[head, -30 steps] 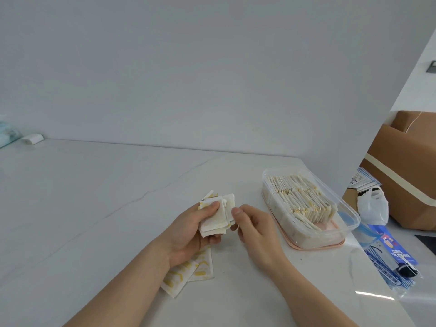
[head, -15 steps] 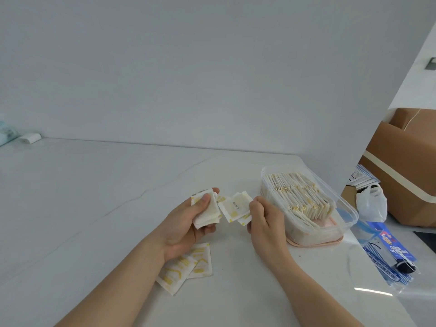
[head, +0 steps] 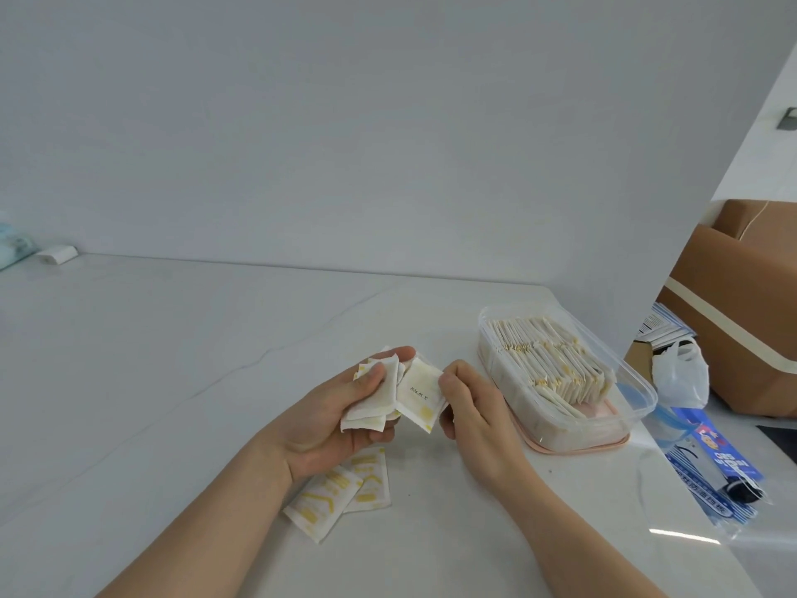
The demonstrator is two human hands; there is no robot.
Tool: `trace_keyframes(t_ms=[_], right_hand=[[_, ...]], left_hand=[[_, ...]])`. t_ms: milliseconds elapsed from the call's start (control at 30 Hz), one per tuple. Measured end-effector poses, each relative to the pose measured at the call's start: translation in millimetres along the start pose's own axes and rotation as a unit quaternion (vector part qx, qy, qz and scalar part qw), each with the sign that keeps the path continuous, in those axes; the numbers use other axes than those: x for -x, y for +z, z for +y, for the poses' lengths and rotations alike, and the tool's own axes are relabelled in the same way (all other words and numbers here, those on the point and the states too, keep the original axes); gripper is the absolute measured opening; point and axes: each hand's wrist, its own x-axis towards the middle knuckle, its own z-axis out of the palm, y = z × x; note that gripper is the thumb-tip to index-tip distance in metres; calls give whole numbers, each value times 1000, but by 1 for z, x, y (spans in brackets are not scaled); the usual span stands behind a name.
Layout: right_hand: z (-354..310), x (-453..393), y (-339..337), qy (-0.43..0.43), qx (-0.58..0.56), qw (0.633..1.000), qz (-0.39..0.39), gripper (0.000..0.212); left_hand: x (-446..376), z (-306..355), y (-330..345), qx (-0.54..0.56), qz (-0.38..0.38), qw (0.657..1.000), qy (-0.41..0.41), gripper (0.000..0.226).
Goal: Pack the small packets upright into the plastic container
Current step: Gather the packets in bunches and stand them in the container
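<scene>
Lying flat on the white counter (head: 172, 381), two loose packets (head: 340, 489) await packing. The left hand (head: 340, 420) grips a small stack of packets (head: 373, 394), thumb pressed over it. The right hand (head: 470, 407) pinches a single packet (head: 420, 394) at its edge. The clear plastic container (head: 638, 394), farther right, holds dense upright rows (head: 556, 360); judged mostly filled, with a handful left.

White wall (head: 388, 123), pale marble countertop (head: 151, 360)
</scene>
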Motion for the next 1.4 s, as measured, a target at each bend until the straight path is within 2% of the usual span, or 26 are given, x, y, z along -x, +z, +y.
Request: trace_keyframes(t_ms=[67,133,233,333,467,533,600,733,833,900,967,1067,1133,1200,1233,1333,1400], right_hand=[[-1,0,0,7,-15,1000,26,32],[-3,-2,-1,24,-49,997,48,31],[-3,-4,-2,30,-49,997,45,34],[-2,-2,0,1,4,1000,19,40],[-1,2,1,-32,81,996,6,40],[-4,3,2,-21,93,995,12,40],[-4,2,3,-8,74,996,42,42],[-2,-5,1,8,-2,987,162,46],[-3,-2,7,9,-33,983,178,47],[-5,5,16,-6,27,987,159,45],[-5,10,24,-45,152,977,144,48],[-2,12,23,-147,320,924,148,52],[-4,11,18,-172,344,913,136,43],[-5,9,9,-204,320,919,109,20],[-6,8,6,-219,317,919,86,26],[-2,6,3,-254,369,894,-22,92],[-1,7,7,-267,403,873,-61,107]], left_hand=[[-2,-1,1,-1,26,1000,0,42],[-5,-2,2,2,85,996,-8,38],[-8,-5,4,-40,134,990,-34,35],[-6,-6,11,-85,121,988,-53,39],[-5,-8,19,-102,100,987,-68,57],[-4,-11,20,-140,60,986,-73,52],[-4,-12,21,-151,59,984,-70,45],[-10,-12,24,-87,172,981,-19,39],[-12,-13,29,-59,199,978,13,36],[-12,-16,33,-54,187,981,13,42],[-11,-17,35,-42,162,986,10,51],[-11,-18,33,-44,158,986,12,48],[-11,-17,28,-32,180,983,11,43],[-11,-15,23,-14,197,980,6,41],[-10,-12,22,-17,196,980,0,39],[-8,-11,25,-100,181,978,-19,32],[-7,-13,29,-166,175,971,-11,30]])
